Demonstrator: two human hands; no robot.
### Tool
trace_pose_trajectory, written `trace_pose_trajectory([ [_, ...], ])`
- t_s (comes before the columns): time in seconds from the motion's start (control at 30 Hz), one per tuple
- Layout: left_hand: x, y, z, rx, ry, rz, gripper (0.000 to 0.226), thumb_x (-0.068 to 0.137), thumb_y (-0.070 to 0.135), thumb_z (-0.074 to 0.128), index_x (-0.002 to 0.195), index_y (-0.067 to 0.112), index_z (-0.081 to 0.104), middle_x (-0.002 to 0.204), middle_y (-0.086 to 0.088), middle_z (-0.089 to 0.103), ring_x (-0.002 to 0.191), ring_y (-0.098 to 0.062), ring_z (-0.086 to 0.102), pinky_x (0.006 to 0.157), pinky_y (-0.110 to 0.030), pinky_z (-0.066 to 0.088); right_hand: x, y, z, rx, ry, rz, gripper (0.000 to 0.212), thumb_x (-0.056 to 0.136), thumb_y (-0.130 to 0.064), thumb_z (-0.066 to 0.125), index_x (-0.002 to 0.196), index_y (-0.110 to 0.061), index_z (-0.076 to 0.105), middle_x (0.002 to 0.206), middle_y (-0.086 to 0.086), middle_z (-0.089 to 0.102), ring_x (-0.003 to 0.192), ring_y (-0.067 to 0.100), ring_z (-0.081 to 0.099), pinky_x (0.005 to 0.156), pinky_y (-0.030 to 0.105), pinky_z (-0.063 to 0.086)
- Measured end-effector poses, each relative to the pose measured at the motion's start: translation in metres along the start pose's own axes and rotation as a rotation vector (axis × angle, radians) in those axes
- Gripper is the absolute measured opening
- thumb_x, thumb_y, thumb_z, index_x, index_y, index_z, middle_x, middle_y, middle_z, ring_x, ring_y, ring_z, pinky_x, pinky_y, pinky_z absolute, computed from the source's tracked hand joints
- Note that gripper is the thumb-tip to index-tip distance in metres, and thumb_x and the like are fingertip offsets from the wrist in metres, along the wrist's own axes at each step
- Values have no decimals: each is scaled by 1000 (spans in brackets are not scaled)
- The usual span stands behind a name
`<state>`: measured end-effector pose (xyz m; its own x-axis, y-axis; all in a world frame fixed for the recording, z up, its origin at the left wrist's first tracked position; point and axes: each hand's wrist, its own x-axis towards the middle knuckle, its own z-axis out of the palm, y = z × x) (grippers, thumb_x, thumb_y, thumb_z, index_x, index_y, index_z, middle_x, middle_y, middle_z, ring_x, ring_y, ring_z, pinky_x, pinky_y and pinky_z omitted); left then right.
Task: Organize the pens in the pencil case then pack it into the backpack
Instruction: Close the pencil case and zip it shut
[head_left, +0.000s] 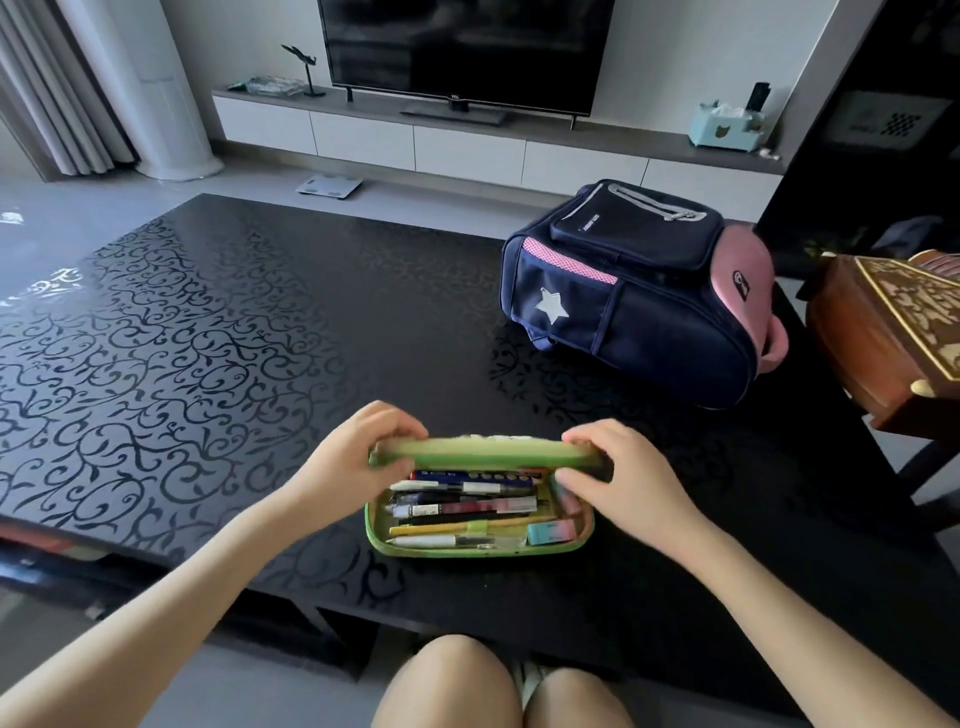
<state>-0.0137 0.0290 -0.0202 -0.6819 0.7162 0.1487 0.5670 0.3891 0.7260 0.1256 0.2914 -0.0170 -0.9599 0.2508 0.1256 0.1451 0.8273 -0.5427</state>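
A green pencil case lies near the front edge of the black table, its lid raised about halfway. Several pens lie side by side inside it, with a pink and blue eraser at the lower right. My left hand grips the lid's left end. My right hand grips its right end. A navy and pink backpack with a white star lies at the table's back right, its zips shut as far as I can see.
The black table has a glossy scroll pattern. A carved wooden box stands at the right edge beside the backpack. Behind the table are a TV on a low white cabinet and a floor scale.
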Motion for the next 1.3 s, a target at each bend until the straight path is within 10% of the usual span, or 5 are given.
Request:
trace_pose_trajectory([
  [0.53,-11,-2,45,945,-245,172,108,63,70,62,144,32,2,150,-19,24,139,-39,19,112,-55,18,-56,20,64,-549,332,-480,30,64,-5,78,87,-9,58,79,4,60,73,24,56,63,33,50],
  [0.73,-19,-12,56,1012,-76,325,96,62,59,72,141,19,33,127,-21,55,112,-37,56,92,-54,46,-50,5,52,-477,250,-546,30,73,-37,69,86,-11,60,91,4,60,86,23,52,90,39,42],
  [1.0,-6,4,36,365,-240,-42,92,64,83,36,139,29,36,148,-6,34,138,-23,29,113,-41,24,-31,-15,85,-279,89,-403,44,86,-34,44,129,-28,50,135,8,54,126,32,48,107,47,36],
  [1.1,14,2,7,-236,-149,-348,35,95,41,41,123,28,55,131,7,53,125,-13,46,105,-29,35,-30,-17,86,-240,128,-390,40,84,-34,47,124,-32,48,131,8,58,122,33,51,103,48,40],
  [1.3,35,-12,-5,-264,-333,-556,32,93,3,40,121,2,57,102,-5,63,81,-9,58,68,-15,51,-28,-16,91,-237,147,-397,42,79,-31,58,120,-31,51,126,8,61,119,33,51,99,51,43],
])
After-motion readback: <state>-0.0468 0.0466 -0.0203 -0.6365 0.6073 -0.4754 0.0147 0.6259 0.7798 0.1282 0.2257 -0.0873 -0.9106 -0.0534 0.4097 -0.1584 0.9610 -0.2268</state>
